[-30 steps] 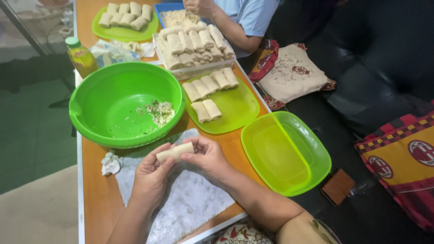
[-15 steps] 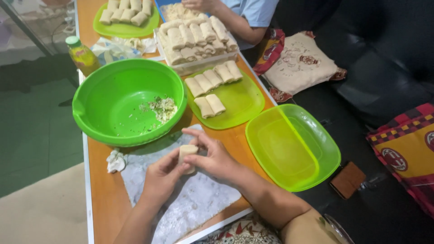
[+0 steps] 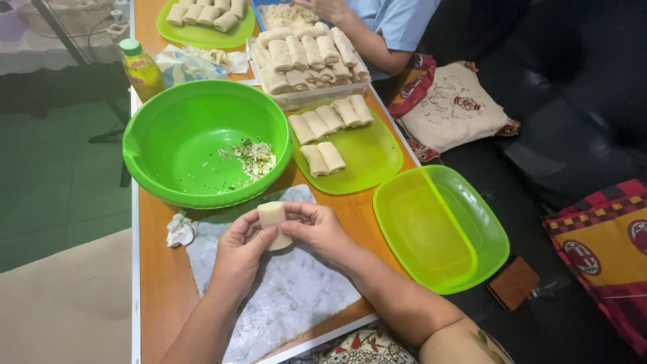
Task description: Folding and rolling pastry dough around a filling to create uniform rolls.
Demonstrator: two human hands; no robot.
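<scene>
A pale rolled wrapper [image 3: 273, 221] is held upright over the floured sheet [image 3: 290, 296] — pinched between the left hand [image 3: 241, 255] and the right hand [image 3: 320, 229], fingers pressed against it. Just beyond stands a green bowl [image 3: 168, 145] with filling scraps [image 3: 253, 158]; a lime plate [image 3: 367, 158] of rolls lies beside it.

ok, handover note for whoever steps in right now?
Left hand and right hand together hold one pale roll upright over the floured sheet.
Green bowl holds only a little filling.
Done: six rolls on the green plate, more in the tray behind it.
Left: set this roll down. Empty green lid sits to the right.
</scene>
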